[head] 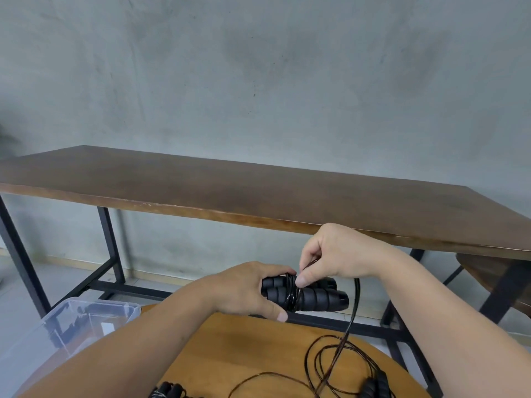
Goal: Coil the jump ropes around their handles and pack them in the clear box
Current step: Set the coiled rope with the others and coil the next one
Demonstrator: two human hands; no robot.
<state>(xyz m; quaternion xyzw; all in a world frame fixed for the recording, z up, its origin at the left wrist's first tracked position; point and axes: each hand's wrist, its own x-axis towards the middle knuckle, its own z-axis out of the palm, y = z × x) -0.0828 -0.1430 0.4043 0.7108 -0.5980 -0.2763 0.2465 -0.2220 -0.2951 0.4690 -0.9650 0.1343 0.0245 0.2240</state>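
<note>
Above round table (247, 343), hands gripping handles (311, 294).

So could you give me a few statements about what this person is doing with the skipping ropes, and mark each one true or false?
1. The left hand holds a pair of black handles side by side. True.
2. The right hand rests flat on the long dark table. False: it pinches the rope at the handles, with its grip in mid-air in front of that table.
3. All of the rope is already wound on. False: a few turns circle the handles, and loose loops lie on the round wooden table.
4. The clear box sits to the person's left. True.
5. The handles in hand are bright red. False: they are black.
</note>
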